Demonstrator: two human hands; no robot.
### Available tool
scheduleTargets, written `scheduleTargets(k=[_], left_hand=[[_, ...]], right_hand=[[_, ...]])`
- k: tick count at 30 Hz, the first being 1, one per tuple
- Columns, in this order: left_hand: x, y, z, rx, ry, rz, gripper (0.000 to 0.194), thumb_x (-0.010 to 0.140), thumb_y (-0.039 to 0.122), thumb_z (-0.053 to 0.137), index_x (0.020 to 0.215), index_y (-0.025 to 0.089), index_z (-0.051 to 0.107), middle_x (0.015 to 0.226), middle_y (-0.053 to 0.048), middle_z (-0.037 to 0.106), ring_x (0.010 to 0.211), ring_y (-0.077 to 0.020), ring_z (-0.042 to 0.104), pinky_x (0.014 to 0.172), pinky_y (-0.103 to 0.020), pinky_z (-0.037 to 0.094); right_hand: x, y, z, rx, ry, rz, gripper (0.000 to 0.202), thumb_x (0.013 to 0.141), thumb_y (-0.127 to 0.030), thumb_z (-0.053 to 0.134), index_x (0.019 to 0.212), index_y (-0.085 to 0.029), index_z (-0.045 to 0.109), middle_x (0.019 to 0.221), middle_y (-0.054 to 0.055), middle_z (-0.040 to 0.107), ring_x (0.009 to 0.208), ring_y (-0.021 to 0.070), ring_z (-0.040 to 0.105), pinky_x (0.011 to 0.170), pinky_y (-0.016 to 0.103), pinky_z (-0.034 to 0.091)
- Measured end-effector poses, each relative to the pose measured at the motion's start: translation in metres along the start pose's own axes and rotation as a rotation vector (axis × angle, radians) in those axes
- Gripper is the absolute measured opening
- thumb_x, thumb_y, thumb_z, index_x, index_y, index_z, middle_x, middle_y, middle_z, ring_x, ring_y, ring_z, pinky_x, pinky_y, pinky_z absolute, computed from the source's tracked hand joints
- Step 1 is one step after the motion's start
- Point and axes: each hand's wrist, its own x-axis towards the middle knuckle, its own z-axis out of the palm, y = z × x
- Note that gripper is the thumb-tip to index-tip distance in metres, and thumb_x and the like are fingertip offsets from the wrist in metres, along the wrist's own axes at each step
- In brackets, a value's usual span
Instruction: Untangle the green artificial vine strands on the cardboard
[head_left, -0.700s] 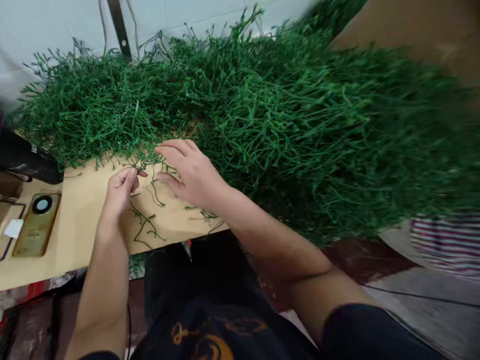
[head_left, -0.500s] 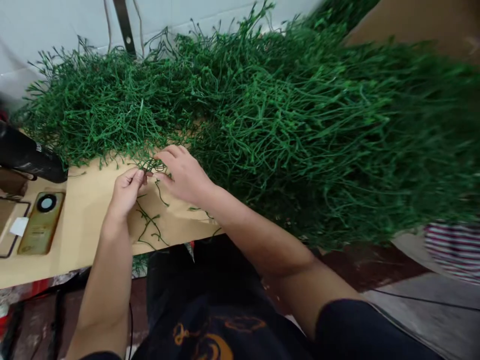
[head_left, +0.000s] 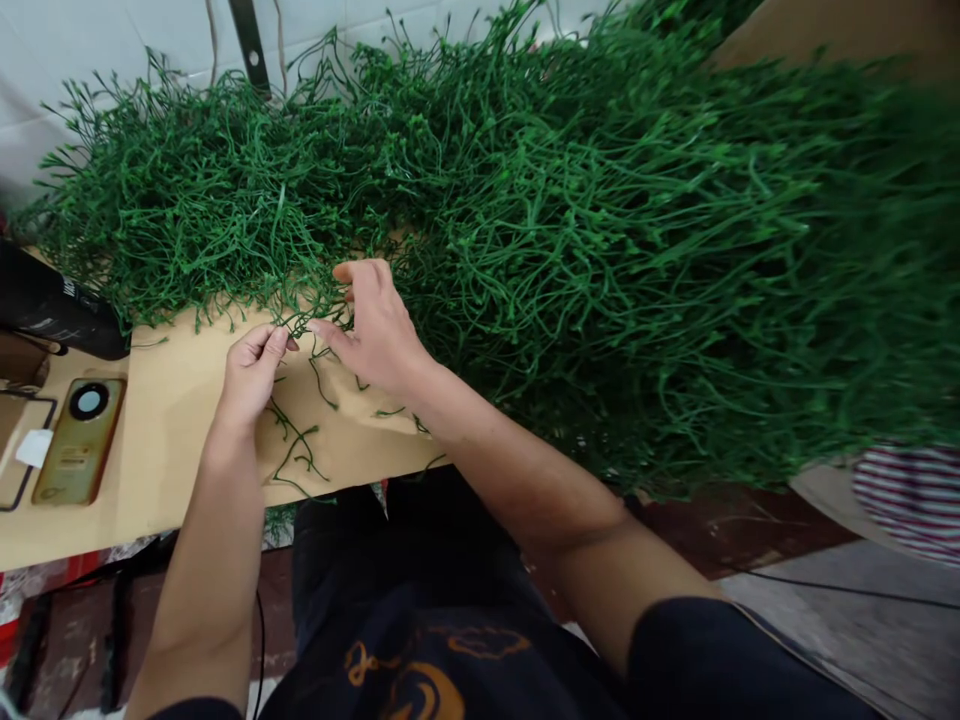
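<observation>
left hand (head_left: pixel 253 365) low over the cardboard (head_left: pixel 180 430), narrow grip: thumb and forefinger pinched on a few thin green stems (head_left: pixel 301 326). how many, cannot tell; they cross and tangle where they leave the fingertips. right hand (head_left: pixel 382 335) just right of that grip, wide, thumb and forefinger well parted, thumb tip close against the pinched stems. whether it touches them or bears any of its own, cannot tell. step in hand, as judged: small bunch work, left steadying, right arranging or teasing at the tangle. next move seems to call for the right thumb and finger to narrow on single stems, with the left pinch kept light but firm. risk, probably: thin stems snagging on neighbours. big green pile (head_left: pixel 570 220) beyond the grip and spreading far to its right; its near fringe lies just past the fingertips, so where held stems end and the pile begins is hard to make out. loose stems (head_left: pixel 296 445) on the cardboard, nearer the body than the pinch, apart from both hands. phone (head_left: pixel 79 440) well left of the grip, back up; black bottle (head_left: pixel 60 305) lying beyond the phone.
</observation>
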Motion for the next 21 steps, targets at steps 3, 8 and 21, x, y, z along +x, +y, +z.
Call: scheduleTargets(k=[3, 8, 21], left_hand=[[0.000, 0.000, 0.001, -0.045, 0.010, -0.030, 0.045, 0.071, 0.062, 0.056, 0.063, 0.018, 0.056, 0.048, 0.004, 0.034, 0.044, -0.0080, 0.027, 0.041, -0.024, 0.019], [0.001, 0.002, 0.002, -0.016, 0.087, -0.016, 0.044, 0.070, 0.059, 0.059, 0.058, 0.018, 0.050, 0.049, 0.004, 0.036, 0.044, -0.0073, 0.027, 0.042, -0.024, 0.019], [0.011, -0.006, 0.011, 0.066, 0.245, -0.121, 0.016, 0.073, 0.022, 0.057, 0.059, 0.016, 0.051, 0.050, 0.006, 0.037, 0.049, -0.0080, 0.032, 0.051, -0.022, 0.031]], right_hand=[[0.004, 0.002, -0.001, 0.099, -0.099, 0.031, 0.037, 0.077, -0.034, 0.060, 0.104, -0.013, 0.045, 0.107, 0.012, 0.050, 0.094, 0.0181, 0.048, 0.077, 0.032, 0.041], [0.003, 0.003, -0.003, 0.217, -0.339, 0.089, 0.030, 0.082, -0.032, 0.052, 0.063, -0.018, 0.034, 0.060, -0.004, 0.037, 0.057, 0.0070, 0.032, 0.056, 0.024, 0.026], [-0.014, 0.004, -0.001, 0.358, -0.277, -0.027, 0.026, 0.087, -0.022, 0.039, 0.061, -0.017, 0.039, 0.063, -0.001, 0.039, 0.066, 0.0096, 0.038, 0.065, 0.025, 0.029]])
